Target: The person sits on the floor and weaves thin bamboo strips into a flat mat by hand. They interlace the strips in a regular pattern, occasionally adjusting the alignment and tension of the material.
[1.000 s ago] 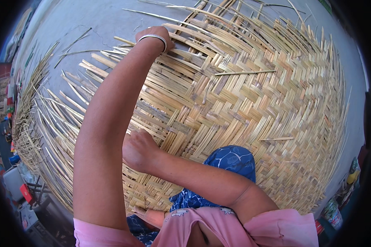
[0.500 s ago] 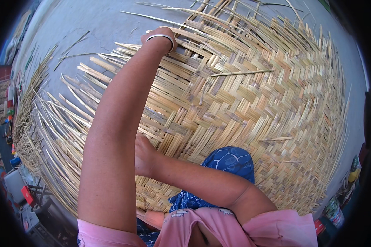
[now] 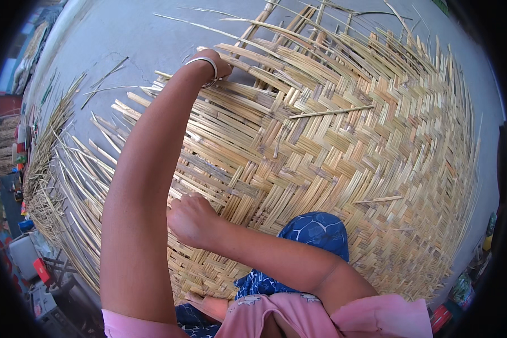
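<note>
A large woven bamboo mat (image 3: 343, 146) covers the grey floor in front of me. My left arm stretches far out over it. My left hand (image 3: 219, 63), with a silver bangle (image 3: 204, 61) at the wrist, rests on the loose strips (image 3: 276, 34) at the mat's far unwoven edge, and its fingers are hidden behind the wrist. My right hand (image 3: 190, 218) crosses under the left arm. It presses on the woven strips near me with its fingers curled down.
Loose bamboo strips (image 3: 56, 163) fan out along the mat's left edge. My knee in blue patterned cloth (image 3: 315, 236) rests on the mat. Bare concrete floor (image 3: 129, 34) lies beyond. Small containers and clutter (image 3: 34, 265) sit at the lower left and at the right rim.
Both hands stay on the mat. My left hand has shifted slightly along the far strips, and my right hand has slid a little toward me.
</note>
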